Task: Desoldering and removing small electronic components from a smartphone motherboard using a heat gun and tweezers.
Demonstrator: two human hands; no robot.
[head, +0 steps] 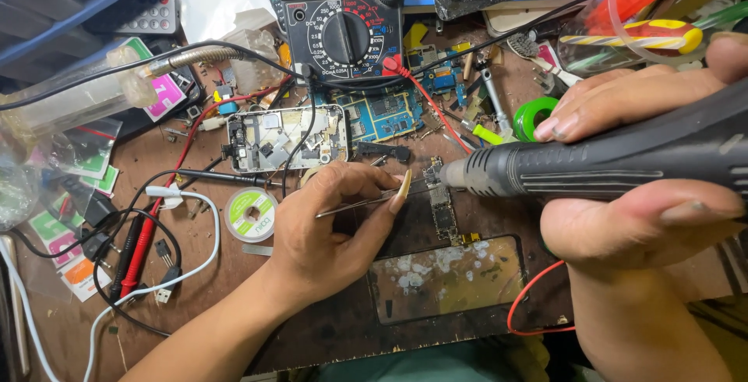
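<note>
My left hand (331, 230) pinches metal tweezers (366, 201), their tips reaching a small dark circuit board (442, 209) lying on the brown bench. My right hand (631, 168) grips a thick black hot-air handpiece (615, 160), held level, with its grey nozzle (460, 175) pointing left at the top of that board. The nozzle sits just above the tweezers' tips. A glass panel with white residue (448, 277) lies just below the board.
An opened phone frame (284, 139), a blue circuit board (382, 114) and an analog multimeter (343, 19) lie behind. A solder reel (251, 214), red and black probes (132, 253), white cable (187, 261) crowd the left. Green tape roll (534, 114), screwdrivers at the right.
</note>
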